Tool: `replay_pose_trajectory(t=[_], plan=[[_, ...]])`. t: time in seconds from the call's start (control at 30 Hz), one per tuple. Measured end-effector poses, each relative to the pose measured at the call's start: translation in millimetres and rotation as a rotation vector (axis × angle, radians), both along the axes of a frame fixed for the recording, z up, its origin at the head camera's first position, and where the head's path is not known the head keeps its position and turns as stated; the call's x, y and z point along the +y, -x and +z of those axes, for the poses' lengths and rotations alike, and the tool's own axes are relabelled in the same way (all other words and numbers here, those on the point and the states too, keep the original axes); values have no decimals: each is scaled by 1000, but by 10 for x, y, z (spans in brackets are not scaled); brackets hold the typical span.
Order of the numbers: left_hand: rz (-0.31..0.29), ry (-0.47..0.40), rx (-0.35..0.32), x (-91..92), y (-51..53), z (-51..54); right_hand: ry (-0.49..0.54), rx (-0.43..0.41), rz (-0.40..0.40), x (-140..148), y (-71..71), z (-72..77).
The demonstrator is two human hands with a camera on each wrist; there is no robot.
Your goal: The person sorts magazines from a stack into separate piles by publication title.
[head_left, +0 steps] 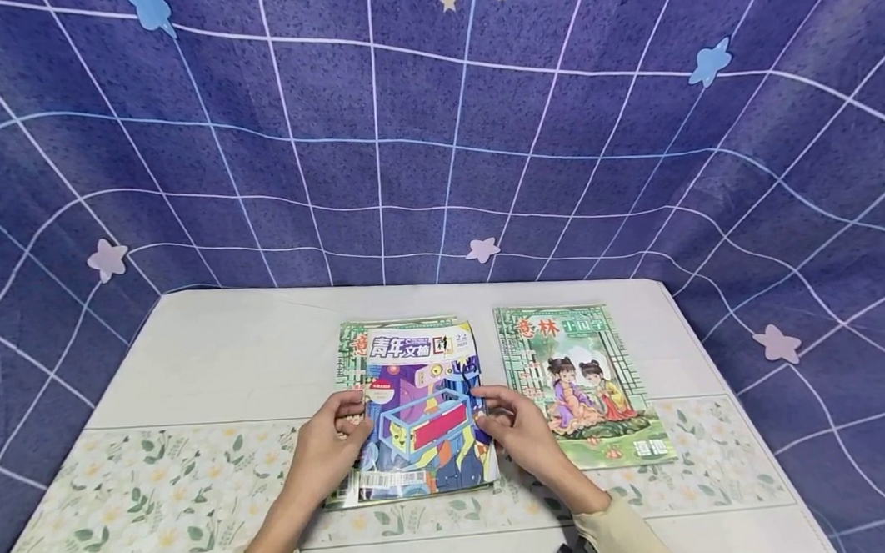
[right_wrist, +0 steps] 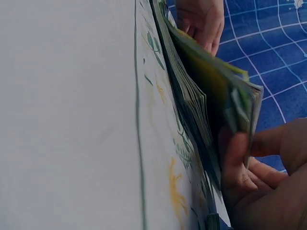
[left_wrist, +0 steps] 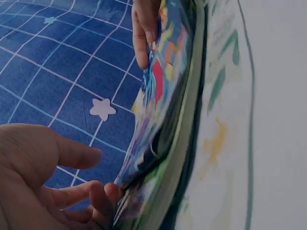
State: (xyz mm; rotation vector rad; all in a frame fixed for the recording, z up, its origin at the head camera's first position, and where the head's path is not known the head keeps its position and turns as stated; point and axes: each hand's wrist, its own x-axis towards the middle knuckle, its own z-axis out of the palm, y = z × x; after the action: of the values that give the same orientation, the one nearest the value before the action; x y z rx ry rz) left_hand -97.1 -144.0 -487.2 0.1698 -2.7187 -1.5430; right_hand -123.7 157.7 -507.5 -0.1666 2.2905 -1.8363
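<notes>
A purple and blue magazine (head_left: pixel 428 407) lies on top of a green-bordered magazine (head_left: pixel 348 367), shifted a little to the right, in the middle of the table. My right hand (head_left: pixel 524 429) pinches the upper magazine's right edge between thumb and fingers. In the right wrist view that edge of the magazine (right_wrist: pixel 242 103) is lifted off the pages beneath. On the other side, my left hand (head_left: pixel 329 443) touches the stack's left edge with its fingertips. The left wrist view shows its thumb (left_wrist: pixel 79 154) apart from the magazine.
To the right lies another green magazine (head_left: pixel 583 386) with two illustrated figures on its cover. The white table (head_left: pixel 214 355) carries a floral strip (head_left: pixel 176 491) across its front. A dark blue curtain (head_left: pixel 376 163) with grid lines and stars hangs behind and at the sides.
</notes>
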Motion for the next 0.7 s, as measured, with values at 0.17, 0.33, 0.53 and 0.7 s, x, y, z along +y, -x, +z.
replay_pose_trajectory(t=[0.17, 0.33, 0.53, 0.7], plan=[[10, -27, 0, 43, -1, 19, -16, 16, 18, 19, -4, 5], [30, -89, 13, 61, -23, 10, 14, 1, 12, 13, -1, 5], [16, -150, 3, 84, -46, -25, 36, -2, -3, 8, -6, 7], [34, -152, -21, 87, -66, -42, 53, -5, -5, 0, -6, 10]])
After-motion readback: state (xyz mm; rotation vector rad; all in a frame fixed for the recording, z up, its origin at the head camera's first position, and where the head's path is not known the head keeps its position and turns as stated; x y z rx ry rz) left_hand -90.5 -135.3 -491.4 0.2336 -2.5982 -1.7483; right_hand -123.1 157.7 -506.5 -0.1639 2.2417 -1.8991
